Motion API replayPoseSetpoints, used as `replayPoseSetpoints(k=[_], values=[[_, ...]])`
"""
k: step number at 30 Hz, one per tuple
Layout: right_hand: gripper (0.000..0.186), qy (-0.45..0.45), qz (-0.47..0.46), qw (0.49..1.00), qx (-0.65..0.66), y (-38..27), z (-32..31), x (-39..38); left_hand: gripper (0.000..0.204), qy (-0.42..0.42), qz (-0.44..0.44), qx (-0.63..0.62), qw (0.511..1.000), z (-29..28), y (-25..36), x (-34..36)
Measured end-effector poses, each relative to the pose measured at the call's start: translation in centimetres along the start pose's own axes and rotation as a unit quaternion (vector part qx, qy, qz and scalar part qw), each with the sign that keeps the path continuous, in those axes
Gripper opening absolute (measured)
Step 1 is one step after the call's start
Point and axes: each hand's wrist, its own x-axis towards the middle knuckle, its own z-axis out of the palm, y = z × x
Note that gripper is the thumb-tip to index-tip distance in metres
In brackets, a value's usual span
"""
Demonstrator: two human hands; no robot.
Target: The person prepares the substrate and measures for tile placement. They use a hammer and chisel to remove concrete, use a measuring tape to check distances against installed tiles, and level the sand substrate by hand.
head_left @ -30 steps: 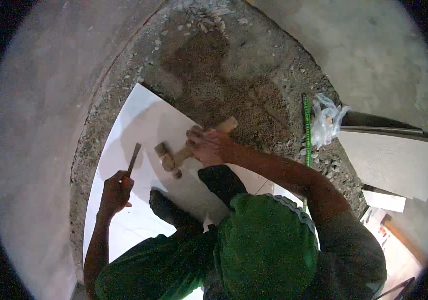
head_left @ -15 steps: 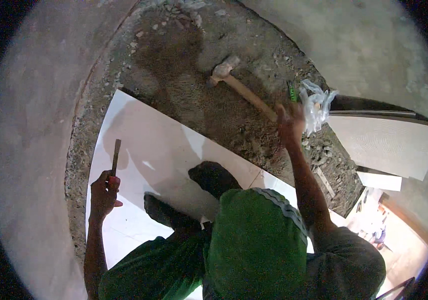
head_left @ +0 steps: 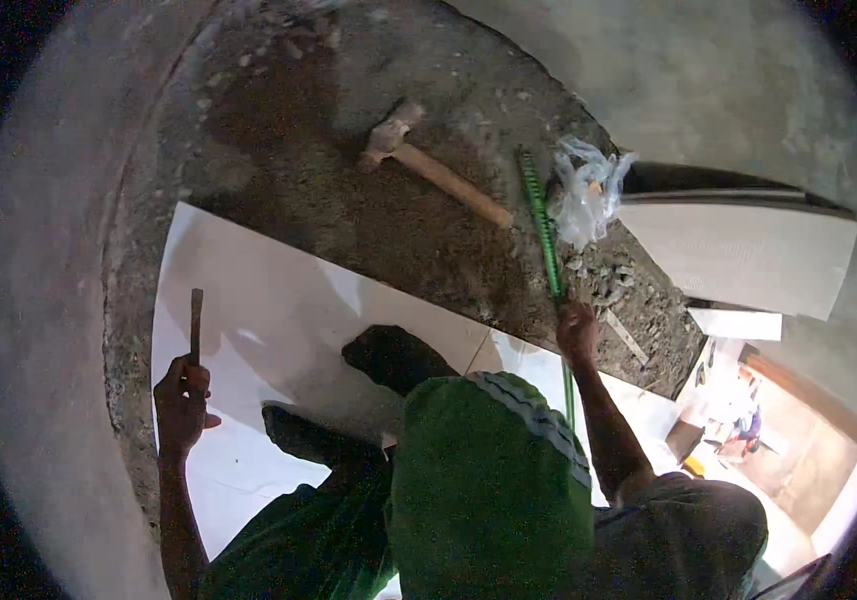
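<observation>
My left hand point(head_left: 183, 408) is closed around a narrow metal chisel point(head_left: 196, 322), which points away from me above the white tiles. On the right, my right hand point(head_left: 577, 335) grips a long thin green strip point(head_left: 542, 225) with dark marks along it. One end of the strip lies out over the rough ground, and the other runs back beside my forearm. A hammer point(head_left: 446, 183) with a wooden handle and a dusty head rests on the dirt, left of the strip. A crumpled clear plastic bag point(head_left: 588, 195) sits just right of the strip.
Large white tiles point(head_left: 248, 340) lie under my dark-covered feet point(head_left: 398, 357), bordering the rough ground point(head_left: 278, 150). Stacked pale panels point(head_left: 748, 250) stand at the right. Rubble point(head_left: 603, 280) and a small flat stick point(head_left: 626, 337) lie near my right hand.
My right hand has come nearer to me and now holds the green strip, which shows at much greater length. My left hand still holds the chisel. The whole view has shifted slightly.
</observation>
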Motion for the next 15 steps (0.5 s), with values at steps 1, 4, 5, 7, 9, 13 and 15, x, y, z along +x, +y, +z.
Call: replayPoseSetpoints(k=[1,4,5,7,9,13,15], values=[[0.028,0.012,-0.009,0.999,0.038,1.4,0.3,-0.4,0.027,-0.011,-0.016,-0.018,1.0,-0.1,0.3,-0.3],[0.031,-0.005,-0.093,0.987,0.13,-0.5,0.3,-1.5,0.029,0.0,-0.024,-0.017,1.0,-0.7,0.0,0.0],[0.036,-0.034,-0.132,0.979,0.154,-3.6,0.4,-1.5,0.031,0.003,-0.032,-0.044,0.999,-1.9,0.4,-1.7],[0.036,-0.163,-0.16,0.938,0.261,-11.0,-0.1,-1.4,0.032,-0.007,-0.076,-0.082,0.994,-1.5,-0.2,0.0],[0.026,-0.178,-0.068,0.954,0.232,-17.3,2.0,-1.3,0.03,-0.009,-0.025,0.033,0.999,-2.0,2.2,0.3],[0.032,-0.264,-0.191,0.943,0.07,-32.3,5.5,-0.7,0.028,0.0,-0.055,0.03,0.998,-2.3,0.9,-1.6],[0.035,-0.258,-0.345,0.901,0.048,-35.2,8.7,-0.3,0.026,0.014,-0.025,0.016,0.999,-2.5,0.1,-2.8]])
